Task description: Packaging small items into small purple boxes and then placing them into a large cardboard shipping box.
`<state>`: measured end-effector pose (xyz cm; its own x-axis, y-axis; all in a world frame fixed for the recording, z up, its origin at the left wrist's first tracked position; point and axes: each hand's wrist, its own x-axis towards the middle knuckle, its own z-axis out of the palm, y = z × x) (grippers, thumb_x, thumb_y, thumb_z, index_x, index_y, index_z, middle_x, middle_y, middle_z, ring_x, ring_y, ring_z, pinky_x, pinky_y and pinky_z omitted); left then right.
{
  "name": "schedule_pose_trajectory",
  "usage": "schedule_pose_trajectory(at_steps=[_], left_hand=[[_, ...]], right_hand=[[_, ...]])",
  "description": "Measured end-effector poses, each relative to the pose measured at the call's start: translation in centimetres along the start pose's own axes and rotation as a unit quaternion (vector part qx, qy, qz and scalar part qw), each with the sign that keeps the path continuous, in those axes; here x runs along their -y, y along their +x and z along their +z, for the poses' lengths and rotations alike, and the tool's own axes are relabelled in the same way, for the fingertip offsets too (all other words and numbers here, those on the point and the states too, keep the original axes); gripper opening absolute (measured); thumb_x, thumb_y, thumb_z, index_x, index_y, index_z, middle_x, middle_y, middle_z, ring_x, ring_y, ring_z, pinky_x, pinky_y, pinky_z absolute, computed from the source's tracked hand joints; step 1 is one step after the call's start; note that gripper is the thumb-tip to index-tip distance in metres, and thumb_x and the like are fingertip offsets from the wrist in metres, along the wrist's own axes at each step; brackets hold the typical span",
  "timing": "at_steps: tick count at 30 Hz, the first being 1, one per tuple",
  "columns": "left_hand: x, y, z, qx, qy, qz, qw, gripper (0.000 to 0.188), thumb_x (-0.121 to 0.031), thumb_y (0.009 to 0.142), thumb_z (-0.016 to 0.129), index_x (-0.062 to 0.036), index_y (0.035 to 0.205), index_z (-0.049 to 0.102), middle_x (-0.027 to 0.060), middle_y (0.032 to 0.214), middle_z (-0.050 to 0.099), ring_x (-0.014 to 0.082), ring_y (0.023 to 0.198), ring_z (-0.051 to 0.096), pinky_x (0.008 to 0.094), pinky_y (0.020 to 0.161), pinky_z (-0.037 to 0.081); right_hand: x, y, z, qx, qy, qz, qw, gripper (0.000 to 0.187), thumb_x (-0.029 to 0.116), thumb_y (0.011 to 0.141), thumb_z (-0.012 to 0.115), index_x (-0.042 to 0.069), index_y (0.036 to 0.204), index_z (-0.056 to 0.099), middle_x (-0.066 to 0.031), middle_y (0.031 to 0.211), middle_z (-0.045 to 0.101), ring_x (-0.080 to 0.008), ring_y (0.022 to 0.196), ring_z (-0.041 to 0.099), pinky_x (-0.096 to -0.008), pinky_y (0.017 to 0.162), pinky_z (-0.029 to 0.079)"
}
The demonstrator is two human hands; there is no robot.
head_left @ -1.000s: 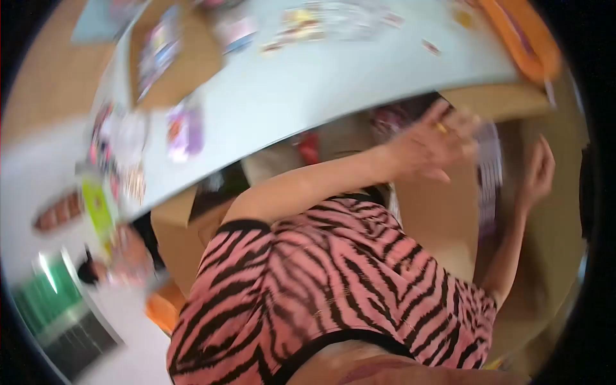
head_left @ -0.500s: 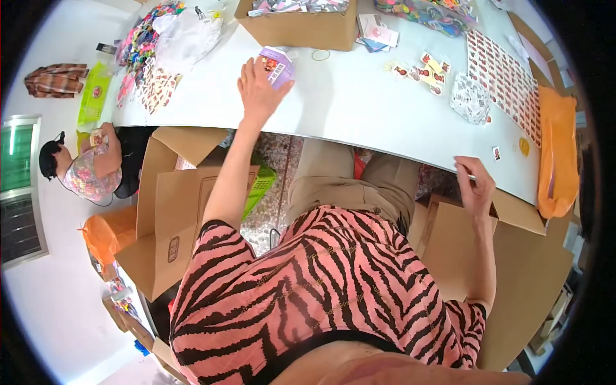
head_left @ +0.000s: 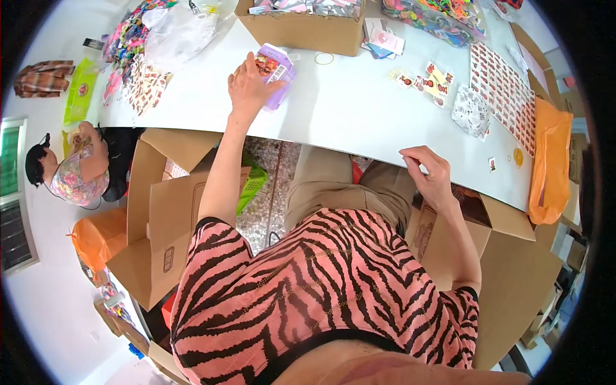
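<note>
At the far side of the white table, my left hand (head_left: 250,88) lies spread over the left part of a purple printed card (head_left: 280,64). Its fingers are apart, and the thumb reaches across the card's lower part. More purple shows beneath and below the thumb, so I cannot tell if it is one card or a small stack. My right hand (head_left: 428,172) hovers over the table's near edge with the fingers curled and pinched together. Whatever is between those fingertips, if anything, is too small to make out.
A cardboard box (head_left: 305,32) of cards stands behind. A sticker sheet (head_left: 504,90), loose stickers (head_left: 433,83), a clear bag (head_left: 470,112) and an orange bag (head_left: 550,163) lie right. Colourful items (head_left: 131,38) are heaped left. Open cartons (head_left: 173,224) flank me; another person (head_left: 80,163) sits left.
My right hand has moved left along the table edge; a small pale thing showed at its fingers before. My left hand has shifted slightly left on the purple card, and more purple shows below it.
</note>
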<state>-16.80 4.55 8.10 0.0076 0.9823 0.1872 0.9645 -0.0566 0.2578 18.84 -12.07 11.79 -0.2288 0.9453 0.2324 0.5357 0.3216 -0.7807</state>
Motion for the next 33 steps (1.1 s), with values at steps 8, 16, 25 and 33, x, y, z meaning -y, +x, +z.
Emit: schedule_pose_trajectory(at_steps=[8,16,25,33], left_hand=[[-5.9,-2.2,-2.8,0.04,-0.443,0.031,0.895,0.086,-0.019,0.069,0.08,0.0016,0.137,0.032,0.0193,0.112,0.061,0.023,0.098,0.062,0.0348,0.082,0.051],[-12.2,-5.7,-0.9,0.22,-0.793,0.001,0.568,0.072,-0.021,0.07,0.077,0.0019,0.129,0.042,0.0148,0.11,0.063,0.0206,0.093,0.065,0.0328,0.082,0.053],[-15.9,-7.2,0.2,0.265,-0.849,-0.014,0.457,0.063,-0.021,0.078,0.073,-0.0012,0.129,0.043,0.013,0.111,0.062,0.0211,0.096,0.065,0.0345,0.083,0.056],[-18.4,-7.1,-1.6,0.299,-0.843,-0.054,0.445,0.061,-0.021,0.081,0.069,-0.0003,0.129,0.039,0.0148,0.111,0.06,0.0218,0.095,0.064,0.0342,0.078,0.056]], right_hand=[[0.0,3.9,1.5,0.043,0.098,0.045,0.993,0.02,0.001,0.087,0.059,0.0,0.106,0.063,-0.0077,0.094,0.065,-0.0125,0.082,0.061,-0.0264,0.077,0.05],[1.6,8.8,1.4,-0.015,0.332,-0.02,0.943,0.045,0.008,0.089,0.056,0.002,0.132,0.046,-0.008,0.126,0.052,-0.0176,0.113,0.051,-0.0334,0.099,0.04],[1.8,7.8,0.2,-0.032,0.369,-0.025,0.928,0.049,0.007,0.081,0.07,0.002,0.126,0.055,-0.0068,0.123,0.054,-0.0172,0.117,0.048,-0.0351,0.103,0.037],[1.6,6.8,-1.1,-0.101,0.274,0.009,0.956,0.03,0.003,0.08,0.069,0.001,0.11,0.066,-0.0084,0.119,0.056,-0.0157,0.111,0.05,-0.0295,0.095,0.042]])
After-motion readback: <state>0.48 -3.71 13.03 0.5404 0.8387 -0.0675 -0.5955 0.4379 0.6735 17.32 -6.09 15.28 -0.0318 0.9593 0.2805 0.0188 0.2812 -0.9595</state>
